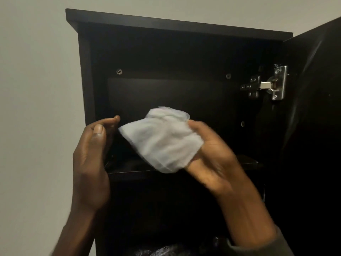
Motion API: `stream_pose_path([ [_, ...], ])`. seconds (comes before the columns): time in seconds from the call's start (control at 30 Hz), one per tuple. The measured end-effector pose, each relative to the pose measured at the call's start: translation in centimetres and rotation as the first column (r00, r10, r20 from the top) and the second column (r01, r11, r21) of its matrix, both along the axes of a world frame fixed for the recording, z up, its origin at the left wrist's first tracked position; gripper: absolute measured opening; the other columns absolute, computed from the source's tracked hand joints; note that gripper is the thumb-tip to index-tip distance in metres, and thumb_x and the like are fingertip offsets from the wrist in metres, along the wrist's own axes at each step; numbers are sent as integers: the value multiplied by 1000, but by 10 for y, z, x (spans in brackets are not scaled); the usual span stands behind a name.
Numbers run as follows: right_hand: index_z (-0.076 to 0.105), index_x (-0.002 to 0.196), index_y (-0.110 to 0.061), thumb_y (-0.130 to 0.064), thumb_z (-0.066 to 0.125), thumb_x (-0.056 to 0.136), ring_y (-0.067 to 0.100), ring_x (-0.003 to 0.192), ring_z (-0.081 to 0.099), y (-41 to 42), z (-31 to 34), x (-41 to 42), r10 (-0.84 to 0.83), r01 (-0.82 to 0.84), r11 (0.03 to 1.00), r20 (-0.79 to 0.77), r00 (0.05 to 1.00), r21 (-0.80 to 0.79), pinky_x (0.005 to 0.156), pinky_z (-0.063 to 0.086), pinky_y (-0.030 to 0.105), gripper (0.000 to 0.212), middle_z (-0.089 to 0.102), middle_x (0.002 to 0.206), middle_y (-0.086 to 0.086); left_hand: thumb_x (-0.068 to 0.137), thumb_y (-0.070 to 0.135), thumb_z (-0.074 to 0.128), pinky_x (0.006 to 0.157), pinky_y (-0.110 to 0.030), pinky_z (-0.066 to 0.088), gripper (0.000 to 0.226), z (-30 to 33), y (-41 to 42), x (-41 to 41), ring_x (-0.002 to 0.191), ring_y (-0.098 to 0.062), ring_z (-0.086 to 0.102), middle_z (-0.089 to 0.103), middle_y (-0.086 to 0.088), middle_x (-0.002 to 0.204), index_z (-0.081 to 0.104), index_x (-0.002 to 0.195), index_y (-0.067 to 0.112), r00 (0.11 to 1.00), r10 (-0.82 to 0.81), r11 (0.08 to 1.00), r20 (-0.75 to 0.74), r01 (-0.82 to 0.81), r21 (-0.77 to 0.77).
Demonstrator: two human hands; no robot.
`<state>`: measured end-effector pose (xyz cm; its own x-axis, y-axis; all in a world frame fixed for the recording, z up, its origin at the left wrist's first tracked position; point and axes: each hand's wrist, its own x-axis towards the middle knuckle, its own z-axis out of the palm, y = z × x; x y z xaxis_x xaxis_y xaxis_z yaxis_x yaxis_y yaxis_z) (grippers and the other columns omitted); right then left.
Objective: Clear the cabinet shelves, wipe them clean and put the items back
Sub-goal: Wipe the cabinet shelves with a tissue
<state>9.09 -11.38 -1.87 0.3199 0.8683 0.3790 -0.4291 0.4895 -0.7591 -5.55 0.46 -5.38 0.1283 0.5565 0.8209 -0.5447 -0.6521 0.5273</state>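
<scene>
One dark cabinet (177, 52) against pale wall (33, 108).

Matt dark wood cabinet (88, 71); shiny metal hinge (271, 85); soft white cloth (162, 141)

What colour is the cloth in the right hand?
White. The cloth, held by the right hand, shows best in the head view.

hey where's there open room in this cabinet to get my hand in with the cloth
Top shelf: bare between the left wall, back panel and hinge. The front edge is crowded by your left hand, and your right hand holding the cloth. Dark items sit below.
</scene>
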Motion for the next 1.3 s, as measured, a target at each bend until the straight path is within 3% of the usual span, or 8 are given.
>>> stream_pose_path([
  [0.13, 58, 132, -6, -35, 41, 102, 30, 118, 63, -50, -2, 24, -90, 123, 987, -284, 955, 102, 104, 47, 44, 46, 65, 127, 17, 99, 37, 32, 110, -42, 43, 44, 0, -1, -1, 123, -8, 59, 66, 4, 126, 61, 124, 15, 1000, 17, 1000, -21, -17, -7],
  [0.23, 66, 121, -15, -41, 44, 100, 19, 104, 70, -61, -3, 29, -506, 541, 835, -247, 826, 99, 85, 59, 40, 39, 73, 113, 5, 99, 37, 33, 111, -42, 41, 43, 2, 0, 1, 124, -9, 59, 66, 3, 126, 61, 123, 15, 1000, 18, 1000, -15, -18, -14],
  [0.37, 62, 104, -33, -45, 39, 103, 5, 80, 61, -56, -10, 25, -850, 887, 405, 448, 276, 222, 81, 46, 40, 25, 65, 99, 0, 98, 39, 33, 111, -43, 41, 43, -2, 1, 1, 124, -9, 58, 65, 5, 127, 61, 123, 18, 999, 32, 999, -37, -33, -26],
  [0.43, 51, 133, -33, -39, 34, 105, 16, 102, 62, -53, -19, 30, -567, 930, 233, 817, -109, 285, 87, 45, 42, 34, 58, 131, 5, 98, 39, 32, 111, -44, 41, 44, -4, 1, 0, 125, -9, 57, 65, 6, 127, 61, 124, 19, 998, 43, 999, -40, -44, -31],
  [0.5, 44, 138, -37, -32, 31, 104, 24, 114, 58, -52, -27, 29, -205, 938, 175, 943, -261, 298, 80, 41, 38, 36, 55, 136, 2, 98, 39, 32, 111, -44, 42, 44, -5, 1, 1, 124, -9, 58, 65, 7, 127, 61, 124, 19, 998, 53, 998, -44, -55, -28],
  [0.77, 54, 123, -32, -37, 24, 105, 10, 90, 50, -26, -8, 12, 184, 937, 344, 974, -130, 60, 76, 37, 28, 35, 58, 118, -3, 98, 36, 33, 109, -42, 44, 43, -7, -1, 1, 122, -10, 60, 67, 5, 125, 61, 123, 15, 998, 54, 998, -32, -55, -39],
  [1.13, 61, 122, -26, -38, 33, 94, 30, 110, 60, 69, -17, -29, 61, 683, 715, 960, -274, 150, 86, 48, 40, 41, 63, 124, 8, 102, 9, 45, 95, -31, 52, 24, -9, 6, -3, 111, -18, 67, 70, -7, 110, 67, 110, 4, 837, 484, 826, 256, -533, 183],
  [1.3, 66, 120, -29, -42, 53, 97, 10, 102, 65, 74, -9, -36, -43, 513, 858, 997, 57, 8, 89, 54, 36, 30, 70, 115, -5, 101, 8, 45, 108, -18, 40, 35, -3, 16, -5, 138, -18, 46, 52, -14, 143, 52, 134, 0, 835, 521, 763, 179, -549, 340],
])
